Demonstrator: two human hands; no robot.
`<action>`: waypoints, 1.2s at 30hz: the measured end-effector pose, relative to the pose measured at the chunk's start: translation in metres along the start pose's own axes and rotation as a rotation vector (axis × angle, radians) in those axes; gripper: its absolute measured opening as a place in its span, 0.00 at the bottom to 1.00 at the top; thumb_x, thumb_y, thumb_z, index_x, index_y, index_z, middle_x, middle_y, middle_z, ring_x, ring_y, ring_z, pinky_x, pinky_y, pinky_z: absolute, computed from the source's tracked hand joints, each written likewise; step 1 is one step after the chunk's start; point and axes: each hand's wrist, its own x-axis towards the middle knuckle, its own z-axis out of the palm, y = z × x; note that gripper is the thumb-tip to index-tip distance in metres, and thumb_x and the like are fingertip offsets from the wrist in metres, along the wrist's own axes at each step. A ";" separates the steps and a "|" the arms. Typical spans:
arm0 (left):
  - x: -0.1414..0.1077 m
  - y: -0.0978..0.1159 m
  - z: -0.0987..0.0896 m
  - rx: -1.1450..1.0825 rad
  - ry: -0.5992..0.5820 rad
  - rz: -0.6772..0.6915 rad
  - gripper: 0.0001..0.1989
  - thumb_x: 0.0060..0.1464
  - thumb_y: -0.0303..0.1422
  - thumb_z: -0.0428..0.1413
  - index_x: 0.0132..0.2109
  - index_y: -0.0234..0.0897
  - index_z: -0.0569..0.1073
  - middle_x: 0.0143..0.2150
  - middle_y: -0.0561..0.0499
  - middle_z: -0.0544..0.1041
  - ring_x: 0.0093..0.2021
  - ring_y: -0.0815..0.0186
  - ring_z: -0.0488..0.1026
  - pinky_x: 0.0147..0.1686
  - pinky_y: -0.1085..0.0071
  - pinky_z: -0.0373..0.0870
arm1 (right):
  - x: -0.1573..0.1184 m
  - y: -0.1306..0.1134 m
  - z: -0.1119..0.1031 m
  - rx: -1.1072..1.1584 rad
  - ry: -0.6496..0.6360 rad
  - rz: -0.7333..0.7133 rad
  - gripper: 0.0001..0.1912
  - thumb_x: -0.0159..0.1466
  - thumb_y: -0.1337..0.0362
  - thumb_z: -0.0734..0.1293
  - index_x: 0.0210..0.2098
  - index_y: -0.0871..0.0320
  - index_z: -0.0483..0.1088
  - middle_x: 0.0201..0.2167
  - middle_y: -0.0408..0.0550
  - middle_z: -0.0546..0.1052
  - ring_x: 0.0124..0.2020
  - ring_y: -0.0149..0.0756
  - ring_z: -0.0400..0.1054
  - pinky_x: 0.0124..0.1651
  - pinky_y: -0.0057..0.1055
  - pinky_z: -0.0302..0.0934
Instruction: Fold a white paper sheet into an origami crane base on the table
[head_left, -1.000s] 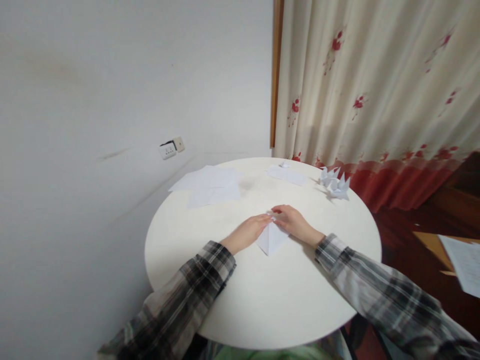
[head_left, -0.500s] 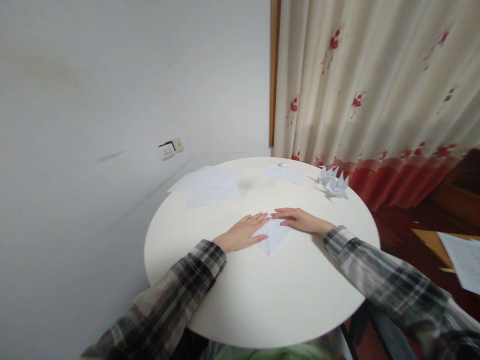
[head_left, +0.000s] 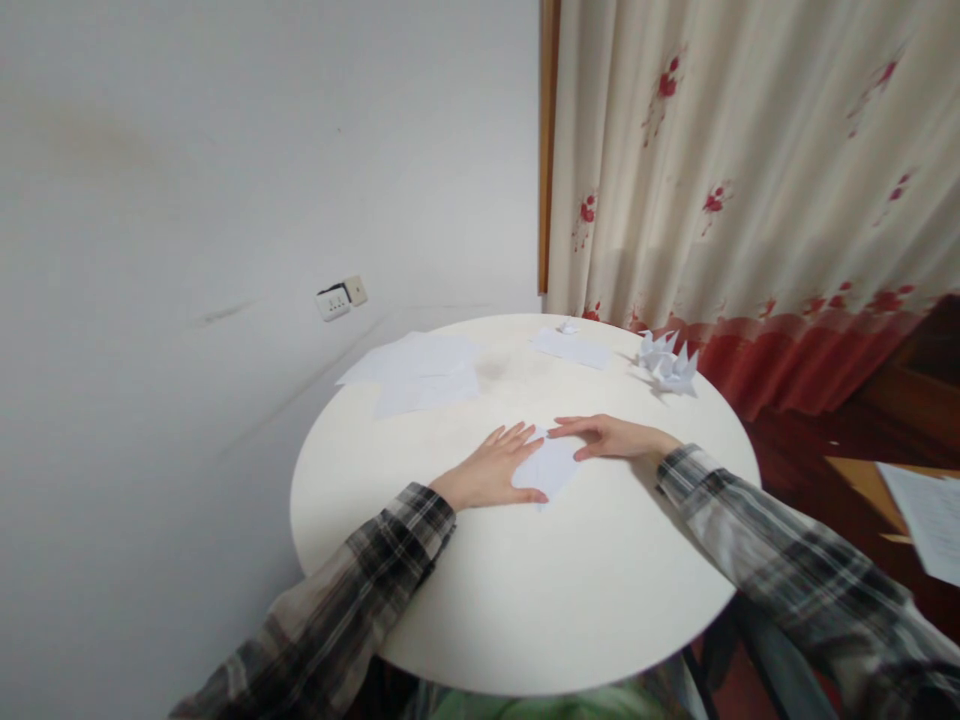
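A small folded white paper (head_left: 551, 468) lies flat near the middle of the round white table (head_left: 517, 590). My left hand (head_left: 496, 468) rests on its left side with fingers spread, the thumb stretched along the near corner. On the far right edge of the paper, my right hand (head_left: 596, 436) touches down with its fingertips, fingers apart. Neither hand grips anything. The far corner of the paper is partly covered by my fingers.
White sheets (head_left: 424, 372) lie at the table's back left. A paper strip (head_left: 571, 348) and a tiny folded piece (head_left: 568, 327) are at the back. Folded paper cranes (head_left: 670, 368) stand at the right edge. Printed papers (head_left: 926, 520) lie beyond the table.
My left thumb has moved toward the near corner of the paper, and the left fingers have spread. My right hand has shifted slightly right. More of the paper's middle shows between the hands.
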 end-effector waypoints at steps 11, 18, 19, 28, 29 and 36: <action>0.008 0.009 0.011 0.005 0.062 0.037 0.45 0.51 0.57 0.44 0.64 0.25 0.47 0.65 0.33 0.47 0.66 0.53 0.42 0.61 0.60 0.42 | 0.017 -0.004 0.026 -0.198 0.366 -0.119 0.20 0.59 0.56 0.65 0.49 0.57 0.68 0.46 0.52 0.73 0.50 0.40 0.66 0.55 0.41 0.57; 0.010 0.006 0.015 -0.053 0.202 -0.035 0.33 0.57 0.49 0.44 0.61 0.28 0.55 0.63 0.35 0.56 0.63 0.55 0.51 0.60 0.59 0.49 | 0.022 -0.002 0.038 -0.436 0.352 -0.157 0.22 0.64 0.57 0.60 0.55 0.60 0.60 0.52 0.58 0.69 0.53 0.42 0.62 0.55 0.44 0.56; 0.011 0.006 0.016 -0.049 0.244 -0.040 0.29 0.59 0.46 0.44 0.60 0.30 0.56 0.61 0.37 0.59 0.62 0.56 0.54 0.59 0.59 0.51 | 0.022 -0.002 0.039 -0.450 0.352 -0.161 0.22 0.64 0.57 0.59 0.55 0.60 0.60 0.52 0.58 0.69 0.53 0.42 0.62 0.55 0.44 0.56; 0.025 0.002 0.004 0.179 0.314 -0.119 0.17 0.58 0.32 0.46 0.53 0.34 0.64 0.52 0.42 0.67 0.53 0.57 0.62 0.51 0.61 0.60 | 0.024 -0.019 0.038 -0.644 0.328 -0.247 0.15 0.62 0.68 0.58 0.46 0.62 0.69 0.45 0.57 0.74 0.49 0.42 0.66 0.53 0.43 0.58; 0.025 0.002 0.003 0.196 0.311 -0.112 0.17 0.58 0.31 0.46 0.54 0.35 0.64 0.52 0.42 0.67 0.53 0.57 0.62 0.51 0.61 0.60 | 0.024 -0.020 0.038 -0.666 0.327 -0.245 0.15 0.61 0.69 0.58 0.45 0.63 0.70 0.43 0.57 0.75 0.48 0.42 0.67 0.52 0.42 0.59; 0.021 0.005 -0.001 0.257 0.355 -0.078 0.13 0.57 0.27 0.46 0.48 0.35 0.68 0.47 0.43 0.68 0.49 0.58 0.63 0.48 0.63 0.61 | 0.021 -0.020 0.039 -0.760 0.337 -0.174 0.15 0.60 0.70 0.58 0.45 0.64 0.69 0.43 0.57 0.73 0.45 0.42 0.65 0.47 0.39 0.62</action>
